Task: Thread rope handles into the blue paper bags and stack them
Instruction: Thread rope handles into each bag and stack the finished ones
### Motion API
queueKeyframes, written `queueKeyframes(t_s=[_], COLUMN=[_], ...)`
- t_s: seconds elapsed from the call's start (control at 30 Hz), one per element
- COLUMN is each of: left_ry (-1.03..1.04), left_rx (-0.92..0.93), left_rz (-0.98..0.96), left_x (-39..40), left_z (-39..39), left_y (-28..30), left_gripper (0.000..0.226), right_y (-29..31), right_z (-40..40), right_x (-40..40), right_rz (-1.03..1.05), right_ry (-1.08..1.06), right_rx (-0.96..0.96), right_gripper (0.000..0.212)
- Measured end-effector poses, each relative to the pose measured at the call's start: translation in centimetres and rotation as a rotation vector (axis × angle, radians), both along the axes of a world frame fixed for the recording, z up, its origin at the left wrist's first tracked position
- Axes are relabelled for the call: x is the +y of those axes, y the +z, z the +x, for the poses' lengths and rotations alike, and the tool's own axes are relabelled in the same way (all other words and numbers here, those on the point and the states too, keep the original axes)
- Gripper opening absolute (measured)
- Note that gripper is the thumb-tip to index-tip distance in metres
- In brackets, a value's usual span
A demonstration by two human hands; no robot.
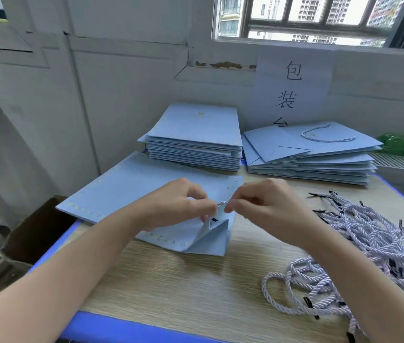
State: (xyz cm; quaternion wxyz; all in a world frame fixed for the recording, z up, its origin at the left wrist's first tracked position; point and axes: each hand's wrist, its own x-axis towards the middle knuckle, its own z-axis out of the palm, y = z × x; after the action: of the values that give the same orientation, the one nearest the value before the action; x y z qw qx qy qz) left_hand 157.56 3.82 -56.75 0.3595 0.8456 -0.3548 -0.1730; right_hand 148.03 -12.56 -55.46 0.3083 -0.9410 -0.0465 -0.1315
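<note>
Blue paper bags wait unthreaded in one pile point(196, 137) at the desk's back, a handled stack point(312, 154) beside it, while both hands, left point(178, 204) and right point(262, 206), pinch a rope point(223, 203) over the flat bag point(146, 191) nearest them.

Blue-edged wood-grain table point(196, 288) with two bag stacks point(196, 144) point(312, 157), flat bag point(131, 191), loose ropes point(369, 243)

A packing workroom: bag stacks point(194, 142), loose rope handles point(359, 246) and a handwritten wall sign point(292, 85) reading 包装台.
</note>
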Motion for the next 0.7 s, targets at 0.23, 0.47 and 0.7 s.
queueKeyframes(t_s=[0.23, 0.47, 0.7], left_ry=[-0.051, -0.082, -0.093], left_rx=[-0.057, -0.159, -0.326], left_rz=[0.065, 0.206, 0.351], left_x=[-0.1, -0.1, 0.5], left_z=[-0.2, -0.2, 0.2], left_y=[0.0, -0.1, -0.6], left_gripper=[0.026, 0.052, 0.086], right_y=[-1.1, -0.6, 1.8], right_z=[0.5, 1.0, -0.6], right_x=[0.8, 0.3, -3.9], right_rz=[0.099, 0.043, -0.001], right_ry=[0.000, -0.016, -0.261], right_rx=[0.252, 0.267, 0.001], right_gripper=[0.028, 0.025, 0.019])
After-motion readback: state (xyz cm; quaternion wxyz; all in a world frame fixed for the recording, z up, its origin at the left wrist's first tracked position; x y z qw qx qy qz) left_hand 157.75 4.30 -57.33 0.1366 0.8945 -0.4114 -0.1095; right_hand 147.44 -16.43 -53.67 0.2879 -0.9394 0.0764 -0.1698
